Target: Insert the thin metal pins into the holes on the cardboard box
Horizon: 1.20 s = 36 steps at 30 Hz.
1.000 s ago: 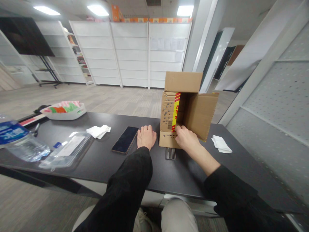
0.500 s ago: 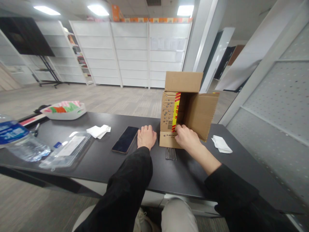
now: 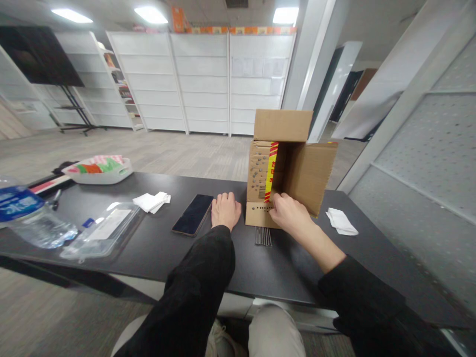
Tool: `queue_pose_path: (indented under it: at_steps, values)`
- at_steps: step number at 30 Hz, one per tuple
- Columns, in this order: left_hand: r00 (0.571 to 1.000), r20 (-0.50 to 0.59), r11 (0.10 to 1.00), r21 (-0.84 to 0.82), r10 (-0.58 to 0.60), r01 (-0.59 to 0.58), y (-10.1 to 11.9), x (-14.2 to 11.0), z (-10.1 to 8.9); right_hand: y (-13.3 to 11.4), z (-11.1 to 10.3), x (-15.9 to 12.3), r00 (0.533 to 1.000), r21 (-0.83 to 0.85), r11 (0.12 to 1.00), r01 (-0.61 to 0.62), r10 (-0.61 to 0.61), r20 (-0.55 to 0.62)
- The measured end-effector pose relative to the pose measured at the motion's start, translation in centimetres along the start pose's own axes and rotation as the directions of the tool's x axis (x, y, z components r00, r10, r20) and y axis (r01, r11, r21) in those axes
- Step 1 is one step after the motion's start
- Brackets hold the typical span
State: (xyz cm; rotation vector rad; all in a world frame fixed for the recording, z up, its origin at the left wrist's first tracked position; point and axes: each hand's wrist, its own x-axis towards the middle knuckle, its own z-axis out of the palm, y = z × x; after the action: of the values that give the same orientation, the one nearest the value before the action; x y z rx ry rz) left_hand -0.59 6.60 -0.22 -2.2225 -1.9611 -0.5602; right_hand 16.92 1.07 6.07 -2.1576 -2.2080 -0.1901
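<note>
My left hand (image 3: 226, 210) rests on the dark table with its fingers curled under, between a black smartphone (image 3: 193, 214) and an open cardboard box (image 3: 258, 168). It appears to hold nothing. My right hand (image 3: 290, 212) is closed in a pinch at the mouth of the box, above its lower flap (image 3: 253, 216). Whatever sits between its fingertips is hidden or too small to name. Small holes run in a row along that flap, and grey round nail-like heads dot the box's left panel. Several thin metal rods (image 3: 263, 237) stick out from under the flap.
Folded white tissues (image 3: 152, 202) lie left of the phone, another tissue (image 3: 341, 221) at right. A clear plastic case (image 3: 107, 230), a water bottle (image 3: 37, 218) and a white basket (image 3: 100, 173) stand at left. A perforated panel (image 3: 427, 173) borders the right side.
My right hand and forearm have shifted slightly to the right, with the fingers still pinched by the flap. The left hand, phone and rods stay where they were.
</note>
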Motion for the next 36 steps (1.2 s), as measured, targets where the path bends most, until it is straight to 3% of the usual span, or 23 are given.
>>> queue_pose_path:
  at_steps: [20, 36]
  values:
    - [1.0, -0.016, 0.999, 0.034, 0.0, 0.0, 0.1, 0.1, 0.0, 0.5, 0.3, -0.3, 1.0, -0.009, 1.0, -0.014, 0.014, 0.001]
    - [1.0, -0.014, 1.0, 0.021, 0.007, -0.007, 0.0, 0.0, 0.0, 0.8, -2.1, -1.5, 0.997, 0.058, 0.997, -0.056, 0.059, -0.051]
